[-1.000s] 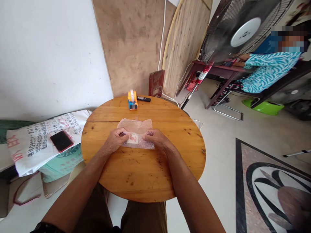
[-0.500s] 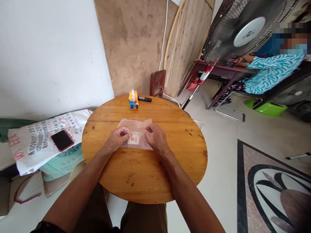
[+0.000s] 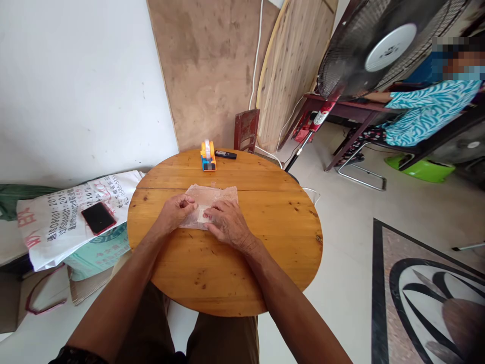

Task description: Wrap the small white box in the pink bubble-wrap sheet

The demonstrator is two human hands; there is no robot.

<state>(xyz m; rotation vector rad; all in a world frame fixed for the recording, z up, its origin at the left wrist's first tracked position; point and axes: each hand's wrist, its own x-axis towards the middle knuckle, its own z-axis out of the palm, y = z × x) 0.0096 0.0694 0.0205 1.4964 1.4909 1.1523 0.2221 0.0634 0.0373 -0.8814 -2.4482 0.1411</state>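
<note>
A sheet of pinkish, see-through bubble wrap lies on the round wooden table. On it is a small flat whitish piece with red print, partly hidden by my right hand. That hand rests palm down across the wrap and the printed piece, its fingers stretched out to the left. At the wrap's left edge, my left hand has its fingers curled with thumb near forefinger, closed on the bubble wrap. Its fingertips are small in view.
An orange and blue tape dispenser stands at the table's far side beside a black handheld device. A phone lies on white sacks at left. A standing fan and a seated person are at right.
My right hand has moved left and flattened over the printed piece, which it now partly covers. My left hand has shifted slightly left, away from that piece.
</note>
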